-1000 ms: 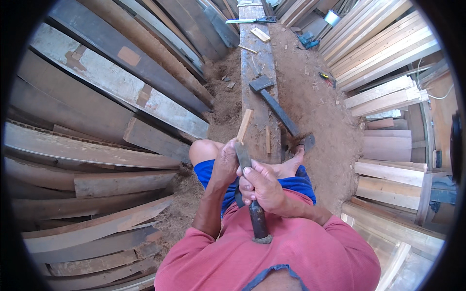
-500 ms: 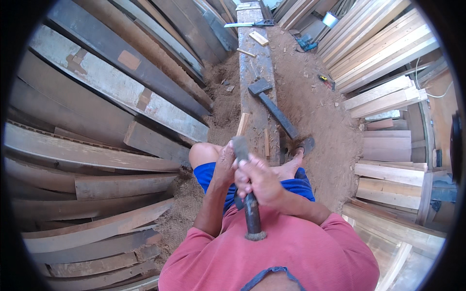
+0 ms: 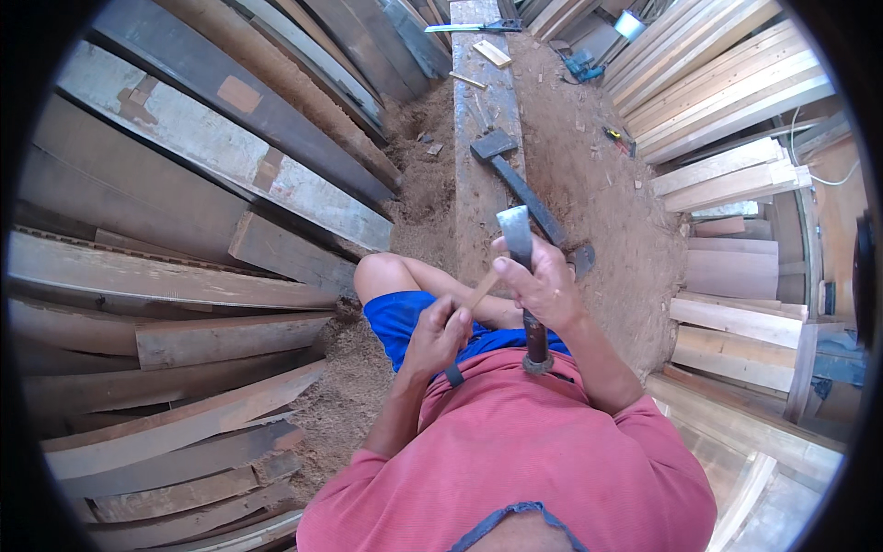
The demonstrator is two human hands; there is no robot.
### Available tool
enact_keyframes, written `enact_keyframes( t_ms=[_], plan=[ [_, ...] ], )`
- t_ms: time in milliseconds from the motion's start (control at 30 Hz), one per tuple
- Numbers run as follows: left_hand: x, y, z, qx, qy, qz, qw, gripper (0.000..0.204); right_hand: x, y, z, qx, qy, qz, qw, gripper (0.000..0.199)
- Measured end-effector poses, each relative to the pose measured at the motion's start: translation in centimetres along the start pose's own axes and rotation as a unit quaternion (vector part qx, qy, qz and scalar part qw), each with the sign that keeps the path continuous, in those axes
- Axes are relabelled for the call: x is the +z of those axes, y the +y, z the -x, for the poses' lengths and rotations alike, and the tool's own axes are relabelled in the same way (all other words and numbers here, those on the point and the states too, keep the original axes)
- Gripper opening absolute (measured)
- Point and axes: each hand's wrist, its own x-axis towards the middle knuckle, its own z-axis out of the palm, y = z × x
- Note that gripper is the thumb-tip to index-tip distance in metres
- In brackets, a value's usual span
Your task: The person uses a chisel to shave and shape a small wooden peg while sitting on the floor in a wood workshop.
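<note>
Leftward, weathered planks lie stacked in slanting rows and fill that whole side, their ends stopping just short of your bare knee. Sawdust covers the ground between them and you.

Your left hand is curled shut around a slim pale wooden stick, which pokes up at a slant toward your right hand; only the stick's upper part shows past your fingers. A dark strap end hangs just below that hand, against your red shirt.

Ahead of you runs a long grey beam, pointing away. A large hatchet lies on it at a slant, its dark head toward the far end. A few wood offcuts rest farther up the beam.

Your right hand is clamped on a hatchet held upright, grey blade up above your knuckles, dark handle running down to your chest.

Rightward, pale new boards are stacked in layers, well apart from your hands. No containers are visible.
</note>
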Motion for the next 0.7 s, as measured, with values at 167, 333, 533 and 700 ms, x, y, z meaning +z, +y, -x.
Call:
enact_keyframes(
  t_ms=[167,333,533,700],
  plan=[
    [-0.8,0.7,-2.4,-0.009,-0.058,0.108,0.992,0.041,-0.3,0.7,-1.9,-0.028,-0.049,0.044,0.997,0.021],
    [-1.4,0.7,-3.8,-0.1,-0.068,0.245,0.962,0.043,1.6,0.6,-1.7,0.034,0.09,-0.204,0.974,0.026],
    [-1.3,1.3,-6.8,-0.011,0.109,0.216,0.97,0.037,7.0,1.0,1.7,0.202,-0.105,-0.344,0.911,0.017],
    [-2.9,3.2,-5.1,0.066,0.064,-0.005,0.996,0.042,7.8,-0.5,3.1,0.177,-0.123,-0.337,0.917,0.014]
  ],
)
